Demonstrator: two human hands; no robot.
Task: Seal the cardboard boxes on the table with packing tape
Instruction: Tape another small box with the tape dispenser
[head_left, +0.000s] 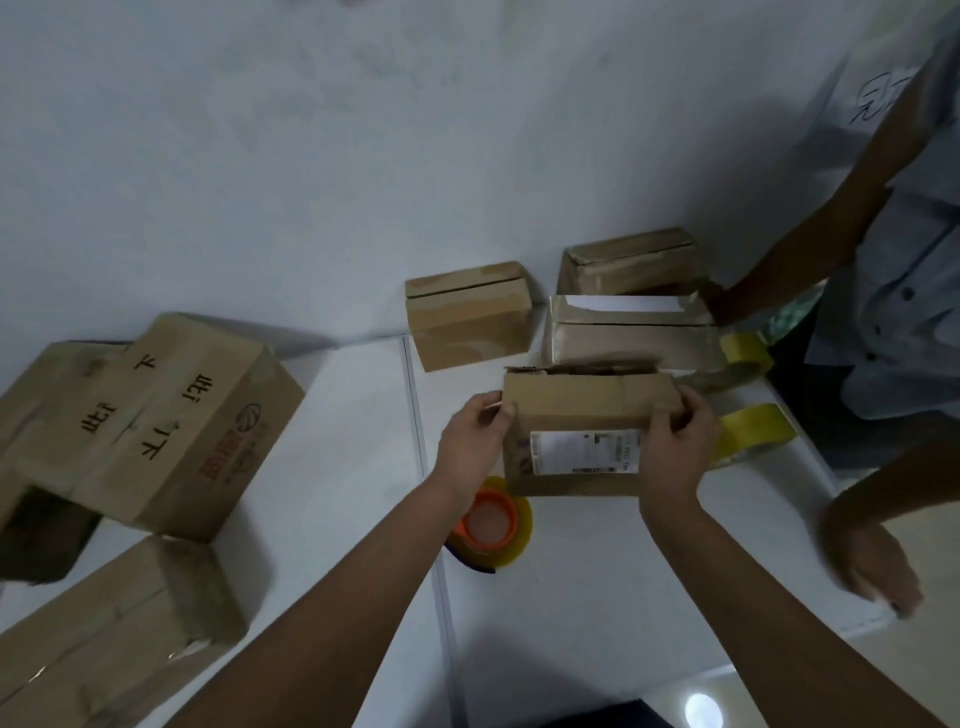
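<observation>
Both hands hold a small brown cardboard box with a white shipping label at the middle of the white desk: the left hand grips its left end, the right hand curls over its top right corner. An orange-cored roll of clear tape lies just beside the box under the left wrist, and a yellow tape roll sits beyond the right hand. More brown cardboard boxes stand behind, and larger ones lie at the left.

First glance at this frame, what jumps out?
Both hands grip one small box at table centre: left hand on its left end, right hand on its right. An orange-cored tape roll lies just below it. A big printed box leans at far left.
</observation>
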